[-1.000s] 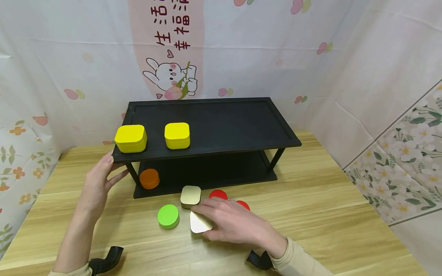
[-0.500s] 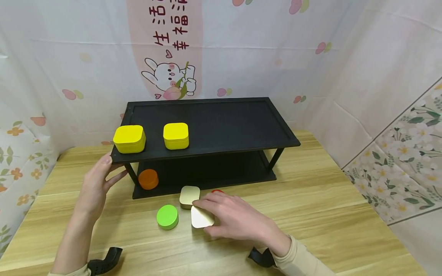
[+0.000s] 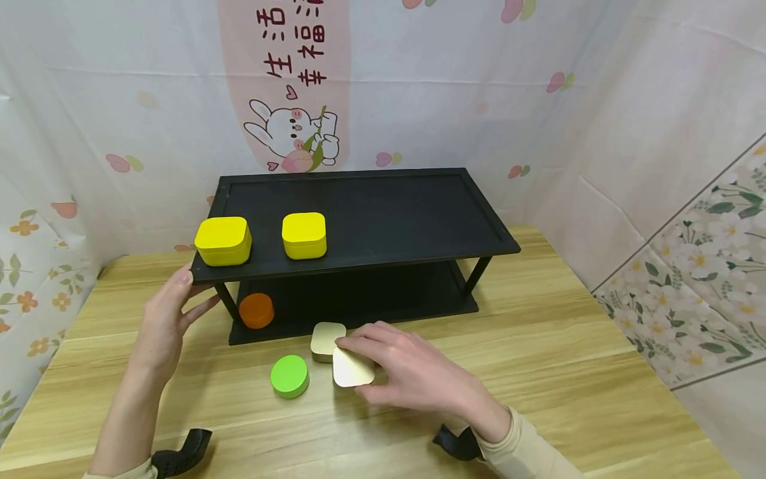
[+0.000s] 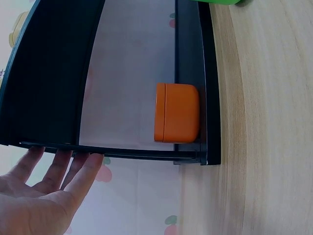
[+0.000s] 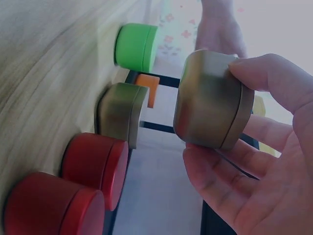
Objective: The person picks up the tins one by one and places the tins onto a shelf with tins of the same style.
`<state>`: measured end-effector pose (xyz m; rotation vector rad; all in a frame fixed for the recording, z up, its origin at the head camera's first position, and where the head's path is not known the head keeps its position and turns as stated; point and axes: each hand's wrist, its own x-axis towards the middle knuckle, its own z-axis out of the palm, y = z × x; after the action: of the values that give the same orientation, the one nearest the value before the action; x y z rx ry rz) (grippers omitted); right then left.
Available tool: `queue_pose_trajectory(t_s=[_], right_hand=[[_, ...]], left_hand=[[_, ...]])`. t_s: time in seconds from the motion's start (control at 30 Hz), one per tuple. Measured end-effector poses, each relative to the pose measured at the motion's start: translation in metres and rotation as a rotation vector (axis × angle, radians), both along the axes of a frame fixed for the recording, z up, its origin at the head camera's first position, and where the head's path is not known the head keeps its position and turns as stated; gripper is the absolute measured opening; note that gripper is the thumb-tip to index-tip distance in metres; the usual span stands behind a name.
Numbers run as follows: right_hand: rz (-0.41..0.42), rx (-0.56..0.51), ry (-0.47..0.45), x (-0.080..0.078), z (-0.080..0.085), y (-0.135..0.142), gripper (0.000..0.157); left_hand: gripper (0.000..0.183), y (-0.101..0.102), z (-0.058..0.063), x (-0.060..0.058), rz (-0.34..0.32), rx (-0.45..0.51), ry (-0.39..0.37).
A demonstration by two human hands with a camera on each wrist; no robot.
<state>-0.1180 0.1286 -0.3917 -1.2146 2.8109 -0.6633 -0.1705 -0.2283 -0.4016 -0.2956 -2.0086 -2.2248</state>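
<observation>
I have the gold tin (image 3: 353, 369) pinched in my right hand (image 3: 413, 372), well right of my left hand (image 3: 164, 322), whose straightened fingers touch the black rack (image 3: 383, 216).

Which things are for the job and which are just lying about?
Likely for the job:
gold tin in the right hand
black shelf, touched by the left hand

Perhaps just lying about, untouched:
green tin
orange tin
other gold tin
two red tins
two yellow tins

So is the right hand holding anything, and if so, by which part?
Yes: the right hand grips a gold tin by opposite sides, between thumb and fingers.
</observation>
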Motion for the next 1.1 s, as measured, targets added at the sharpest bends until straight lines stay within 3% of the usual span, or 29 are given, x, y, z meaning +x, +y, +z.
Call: queue_pose_trajectory(t_s=[0.5,0.73,1.1], right_hand=[[-0.005,-0.082,0.062,-0.002,0.007,0.005,0.058],[-0.027,-0.165,0.037,-0.004,0.014,0.013,0.059],[-0.050,-0.212,0.139,-0.008,0.024,0.021,0.060]], left_hand=[[0.038,-0.001,-0.001,0.000,0.001,0.018,0.010],[0.038,0.001,0.001,-0.001,0.011,0.001,-0.002],[0.040,0.001,0.001,0.000,0.026,-0.021,-0.017]])
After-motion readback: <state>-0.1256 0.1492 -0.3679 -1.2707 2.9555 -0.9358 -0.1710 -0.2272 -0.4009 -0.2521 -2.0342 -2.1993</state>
